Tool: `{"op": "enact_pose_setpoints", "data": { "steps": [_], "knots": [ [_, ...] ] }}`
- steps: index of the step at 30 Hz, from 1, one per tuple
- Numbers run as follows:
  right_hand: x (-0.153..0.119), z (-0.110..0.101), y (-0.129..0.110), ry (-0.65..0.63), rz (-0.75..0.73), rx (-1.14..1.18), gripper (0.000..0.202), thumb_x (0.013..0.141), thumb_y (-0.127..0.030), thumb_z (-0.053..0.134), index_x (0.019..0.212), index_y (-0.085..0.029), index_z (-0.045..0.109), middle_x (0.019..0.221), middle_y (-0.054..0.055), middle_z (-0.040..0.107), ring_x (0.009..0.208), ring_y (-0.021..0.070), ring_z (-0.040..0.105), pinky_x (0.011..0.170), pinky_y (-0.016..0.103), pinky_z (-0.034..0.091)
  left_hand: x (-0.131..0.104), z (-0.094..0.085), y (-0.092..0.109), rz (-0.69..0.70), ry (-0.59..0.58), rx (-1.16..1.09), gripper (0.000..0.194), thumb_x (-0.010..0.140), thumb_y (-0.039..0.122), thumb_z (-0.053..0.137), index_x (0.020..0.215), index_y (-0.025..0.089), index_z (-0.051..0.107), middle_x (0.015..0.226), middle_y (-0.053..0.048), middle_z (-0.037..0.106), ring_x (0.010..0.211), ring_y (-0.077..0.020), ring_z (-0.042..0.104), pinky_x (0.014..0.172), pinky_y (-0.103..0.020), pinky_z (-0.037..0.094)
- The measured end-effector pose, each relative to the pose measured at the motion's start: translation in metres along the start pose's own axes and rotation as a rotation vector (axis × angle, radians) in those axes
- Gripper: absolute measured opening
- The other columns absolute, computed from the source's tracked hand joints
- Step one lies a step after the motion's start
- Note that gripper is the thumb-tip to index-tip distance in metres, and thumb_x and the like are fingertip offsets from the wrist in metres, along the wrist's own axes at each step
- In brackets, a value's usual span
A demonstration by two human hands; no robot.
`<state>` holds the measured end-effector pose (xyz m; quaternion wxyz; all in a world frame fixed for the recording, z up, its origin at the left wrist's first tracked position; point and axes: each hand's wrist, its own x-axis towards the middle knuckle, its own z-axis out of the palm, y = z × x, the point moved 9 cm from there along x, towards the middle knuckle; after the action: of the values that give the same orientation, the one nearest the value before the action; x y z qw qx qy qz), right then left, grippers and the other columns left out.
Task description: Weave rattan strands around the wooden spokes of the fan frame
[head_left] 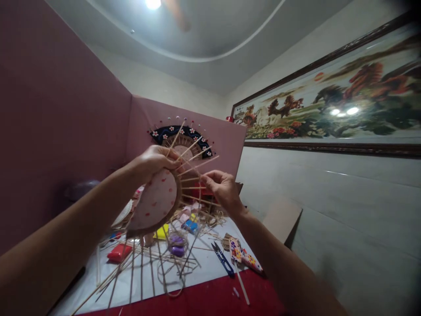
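A round, fabric-covered basket base (pixel 154 202) with spokes (pixel 194 169) radiating bare, its weaving judged barely begun, was held aloft above the littered table (pixel 204 263), gripped at its rim by the left hand (pixel 154 161) while one spoke was pinched by the right hand (pixel 222 186).

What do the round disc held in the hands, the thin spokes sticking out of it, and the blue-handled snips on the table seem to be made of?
Round disc: probably fabric over a stiff backing; matte, pale pink with small red spots.
Spokes: likely rattan or bamboo; thin, straight, pale tan, unpolished. The left hand grips the disc, and the right hand pinches one spoke.
Snips: apparently dark metal blades with blue plastic handles.
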<state>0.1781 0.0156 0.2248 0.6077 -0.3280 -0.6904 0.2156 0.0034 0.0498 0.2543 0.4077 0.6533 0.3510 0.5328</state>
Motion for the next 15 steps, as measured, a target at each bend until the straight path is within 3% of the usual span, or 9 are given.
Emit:
{"op": "enact_pose_setpoints", "data": {
  "steps": [5,9,15],
  "knots": [
    [-0.056,-0.004,0.036,-0.122,0.324,0.165,0.030,0.065,-0.041,0.070,0.063,-0.013,0.060,0.042,-0.007,0.046,0.035,0.0033,0.033,0.036,0.018,0.022,-0.022,0.020,-0.054,-0.253,-0.154,0.028,0.023,0.051,0.023,0.076,0.070,0.014,0.067,0.064,-0.008,0.070,0.044,-0.0150,0.057,0.041,-0.025,0.042],
    [-0.100,-0.006,0.063,-0.257,0.548,0.267,0.033,0.065,-0.044,0.071,0.064,-0.014,0.058,0.033,-0.010,0.039,0.030,0.0042,0.037,0.033,0.016,0.022,-0.046,0.034,-0.090,-0.316,-0.184,-0.040,0.024,0.052,0.018,0.075,0.073,0.013,0.065,0.066,-0.008,0.071,0.048,-0.0140,0.059,0.043,-0.022,0.041],
    [-0.161,-0.006,0.083,-0.408,0.774,0.436,0.029,0.072,-0.041,0.067,0.074,-0.013,0.059,0.032,-0.012,0.035,0.026,0.0014,0.024,0.031,0.014,0.027,-0.082,0.052,-0.131,-0.409,-0.222,-0.112,0.027,0.052,0.016,0.072,0.077,0.015,0.061,0.065,-0.006,0.070,0.045,-0.0132,0.056,0.041,-0.021,0.037]
  ]
}}
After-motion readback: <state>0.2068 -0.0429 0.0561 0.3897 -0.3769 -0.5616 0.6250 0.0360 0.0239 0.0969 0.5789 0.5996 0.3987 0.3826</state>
